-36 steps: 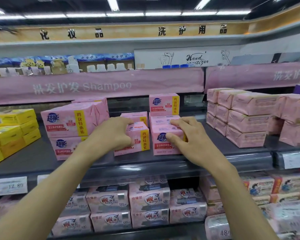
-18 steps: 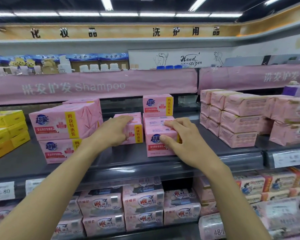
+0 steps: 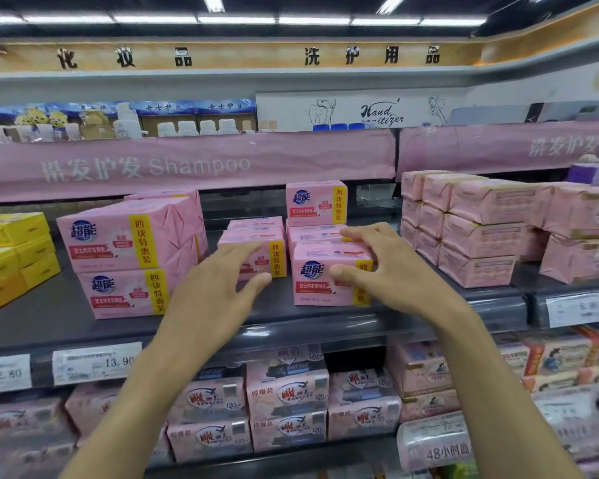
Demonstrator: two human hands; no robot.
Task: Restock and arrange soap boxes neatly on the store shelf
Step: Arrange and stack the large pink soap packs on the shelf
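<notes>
Pink soap boxes with a blue logo stand on the dark grey shelf (image 3: pixel 59 305). My right hand (image 3: pixel 377 271) grips the front box (image 3: pixel 312 288), fingers curled over its top and thumb on its front face. Behind it lies a second box with another box (image 3: pixel 315 202) stacked upright on top. My left hand (image 3: pixel 222 281) rests with straight fingers on the top of the neighbouring box (image 3: pixel 275 259), thumb near its lower front edge. That box sits a little farther back than the right one. Two large pink multi-packs (image 3: pixel 118 236) are stacked to the left.
Yellow boxes (image 3: pixel 11 250) are piled at the far left of the shelf. Wrapped pink packs (image 3: pixel 481 233) fill the right side. Price tags (image 3: pixel 97 363) line the shelf's front edge. Below it, more pink soap packs (image 3: pixel 284 399) crowd the lower shelf. A pink Shampoo banner hangs overhead.
The left box has slid back on the shelf, and my left hand's grip on it has loosened to straight fingers. My right hand stays on the front box.
</notes>
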